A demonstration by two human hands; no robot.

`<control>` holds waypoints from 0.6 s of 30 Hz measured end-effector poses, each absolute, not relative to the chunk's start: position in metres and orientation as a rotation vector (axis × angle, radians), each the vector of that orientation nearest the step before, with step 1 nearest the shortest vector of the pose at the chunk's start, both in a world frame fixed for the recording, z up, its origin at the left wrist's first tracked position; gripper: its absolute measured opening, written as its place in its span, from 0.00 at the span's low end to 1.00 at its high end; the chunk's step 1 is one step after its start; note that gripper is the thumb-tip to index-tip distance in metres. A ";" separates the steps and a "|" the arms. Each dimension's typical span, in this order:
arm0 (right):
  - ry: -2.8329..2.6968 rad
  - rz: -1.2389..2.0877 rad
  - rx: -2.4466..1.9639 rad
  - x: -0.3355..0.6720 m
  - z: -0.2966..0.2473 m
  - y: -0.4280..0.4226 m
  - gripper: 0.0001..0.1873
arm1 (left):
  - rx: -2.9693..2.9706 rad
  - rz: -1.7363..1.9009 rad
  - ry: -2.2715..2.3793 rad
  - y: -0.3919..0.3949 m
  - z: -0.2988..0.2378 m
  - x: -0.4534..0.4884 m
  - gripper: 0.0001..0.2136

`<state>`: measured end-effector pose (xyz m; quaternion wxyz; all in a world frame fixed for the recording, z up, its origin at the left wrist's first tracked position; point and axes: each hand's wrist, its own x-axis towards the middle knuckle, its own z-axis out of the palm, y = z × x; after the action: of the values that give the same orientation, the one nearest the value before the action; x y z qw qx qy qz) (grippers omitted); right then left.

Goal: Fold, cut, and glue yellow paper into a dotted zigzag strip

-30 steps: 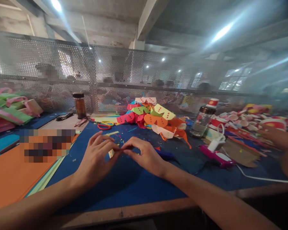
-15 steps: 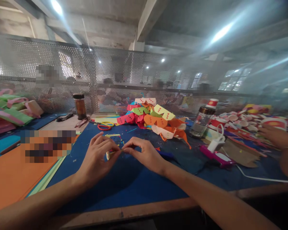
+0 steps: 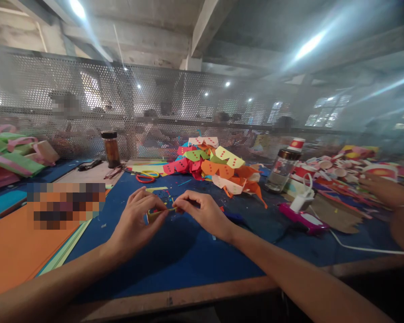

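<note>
Over the blue table top, my left hand pinches a small yellowish paper strip between thumb and fingers. Part of the paper shows in the hollow of that hand; the rest is hidden by the fingers. My right hand faces it, closed in a pinch at the strip's other end. Beyond the hands lie tiny coloured paper scraps and scissors with red and yellow handles. Farther back rises a pile of colourful cut-paper pieces with red dots on some of them.
Orange paper sheets are stacked at left, near a dark-lidded jar. On the right stand a clear bottle and a purple power strip with a white cord. Another person's arm reaches in at far right.
My fingertips have drawn slightly apart, and more of the yellowish strip shows between them. The hands stay over nearly the same spot.
</note>
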<state>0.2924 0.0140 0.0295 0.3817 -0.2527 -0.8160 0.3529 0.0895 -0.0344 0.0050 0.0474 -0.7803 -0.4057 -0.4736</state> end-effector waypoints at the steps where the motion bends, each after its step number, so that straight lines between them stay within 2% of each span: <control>1: -2.073 0.928 -0.637 0.293 0.030 0.014 0.13 | -2.385 -1.448 -1.256 -0.034 0.005 0.089 0.04; 9: -2.098 0.883 -0.679 0.289 0.031 0.010 0.04 | -2.412 -1.441 -1.277 -0.037 0.005 0.088 0.03; 18: -2.141 0.912 -0.662 0.289 0.031 0.008 0.06 | -2.405 -1.423 -1.181 -0.037 0.006 0.091 0.03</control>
<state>0.2885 0.0077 0.0309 0.3533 -0.2558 -0.8278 0.3528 0.0913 -0.0375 0.0058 0.0538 -0.7916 -0.3888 -0.4684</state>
